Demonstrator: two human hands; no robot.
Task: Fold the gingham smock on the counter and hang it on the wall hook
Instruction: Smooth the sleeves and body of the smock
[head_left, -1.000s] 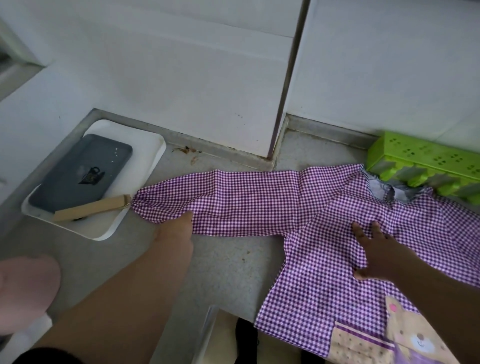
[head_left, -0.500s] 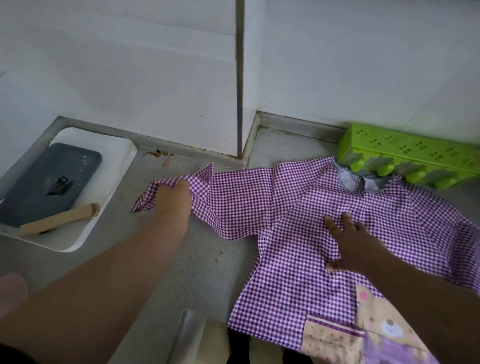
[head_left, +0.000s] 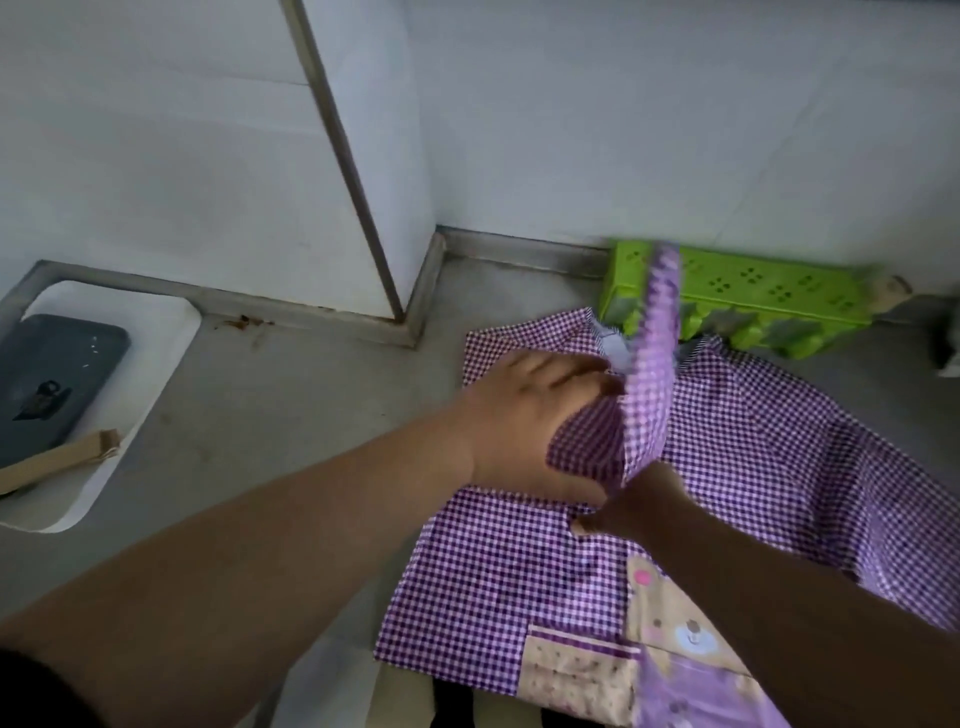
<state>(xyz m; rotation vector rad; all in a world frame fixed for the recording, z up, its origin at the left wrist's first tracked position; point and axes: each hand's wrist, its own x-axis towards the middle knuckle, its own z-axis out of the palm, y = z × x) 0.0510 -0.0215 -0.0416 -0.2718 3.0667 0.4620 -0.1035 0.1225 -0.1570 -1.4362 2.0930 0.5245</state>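
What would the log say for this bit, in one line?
step: folding sleeve inward | left hand: holds sleeve over gingham smock | right hand: rests on smock front | hanging: not yet done

My smock is purple-and-white gingham, with a beige bear patch and a dotted beige pocket near its hem. Behind it I see a lime-green rack. On the grey counter sits a white tray holding a dark grey slab.
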